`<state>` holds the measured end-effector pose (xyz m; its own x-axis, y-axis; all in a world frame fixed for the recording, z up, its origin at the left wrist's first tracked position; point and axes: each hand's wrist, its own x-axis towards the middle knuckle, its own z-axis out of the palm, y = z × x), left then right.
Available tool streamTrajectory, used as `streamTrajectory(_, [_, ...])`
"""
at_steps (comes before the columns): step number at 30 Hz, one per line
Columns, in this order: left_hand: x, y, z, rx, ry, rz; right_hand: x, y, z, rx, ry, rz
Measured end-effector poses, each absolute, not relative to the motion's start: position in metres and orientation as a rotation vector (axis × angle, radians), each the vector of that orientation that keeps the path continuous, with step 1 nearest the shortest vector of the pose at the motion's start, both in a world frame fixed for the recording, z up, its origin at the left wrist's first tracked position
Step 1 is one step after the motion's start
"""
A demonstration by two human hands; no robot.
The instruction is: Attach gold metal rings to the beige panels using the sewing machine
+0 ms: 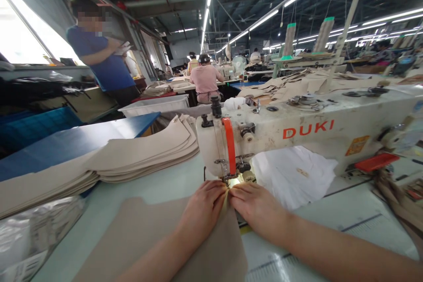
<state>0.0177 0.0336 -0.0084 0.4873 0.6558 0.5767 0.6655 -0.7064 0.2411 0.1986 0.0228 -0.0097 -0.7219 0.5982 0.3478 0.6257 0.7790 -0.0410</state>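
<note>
A white sewing machine [264, 128] marked DUKI stands across the table, its needle area lit by a small lamp. Right below the needle, my left hand [208, 200] pinches the edge of a beige fabric panel [148, 233]. My right hand [253, 202] grips the same edge from the other side, its fingertips close to the left ones. Between them the cloth is raised in a fold with a yellowish strip showing. The panel spreads over the tabletop toward me, partly under my left forearm. The needle tip and presser foot are mostly hidden by my fingers.
Left of the machine lies a stack of cut beige panels [142, 154]. A clear plastic bag [36, 233] sits at the lower left. White cloth [294, 174] lies under the machine arm. Thread cones [290, 42] stand behind. A person in blue [102, 57] stands at the left.
</note>
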Motion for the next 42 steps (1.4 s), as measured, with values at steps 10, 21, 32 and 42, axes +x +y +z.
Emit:
streamTrajectory(10, [0.011, 0.018, -0.004, -2.700, -1.193, -0.634, 0.203, 0.018, -0.004, -0.822, -2.733, -0.038])
streamTrajectory(21, [0.009, 0.020, -0.004, -2.746, -1.162, -0.464, 0.202, 0.018, -0.001, -0.818, -2.766, -0.094])
streamTrajectory(32, [0.013, 0.025, -0.002, -2.756, -1.326, -0.528, 0.201, 0.023, -0.003, -0.851, -2.746, -0.053])
streamTrajectory(42, [0.012, 0.024, -0.002, -2.751, -1.293, -0.494, 0.201, 0.025, 0.000, -0.849, -2.775, -0.053])
